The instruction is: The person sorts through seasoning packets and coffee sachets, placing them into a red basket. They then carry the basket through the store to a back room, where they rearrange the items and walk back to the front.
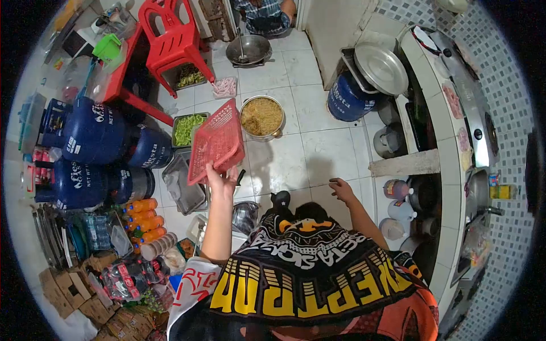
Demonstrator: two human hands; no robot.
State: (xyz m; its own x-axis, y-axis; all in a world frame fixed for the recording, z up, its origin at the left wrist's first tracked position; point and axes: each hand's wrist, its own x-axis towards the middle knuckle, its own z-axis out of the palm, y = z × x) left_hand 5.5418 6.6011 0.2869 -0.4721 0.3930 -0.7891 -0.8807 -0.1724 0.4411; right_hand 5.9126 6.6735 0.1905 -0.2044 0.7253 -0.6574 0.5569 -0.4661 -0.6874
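Note:
My left hand (220, 181) grips the near edge of a pink plastic basket (216, 136), which is tilted above the floor. Mesh openings run along its sides, and no contents show. Just right of the basket, a round metal pot (280, 129) of noodle-like food (261, 113) stands on the tiles. Behind the basket's left edge is a tray of chopped greens (189, 129), partly covered. A grey tray (183, 190) lies at its lower left. My right hand (342, 190) hangs over the floor with its fingers apart, holding nothing.
Blue gas cylinders (94, 131) and orange bottles (147, 219) line the left. A red chair (170, 42) and a wok (248, 51) are at the back, near a person (264, 14). Shelves and a tiled counter (449, 187) run along the right.

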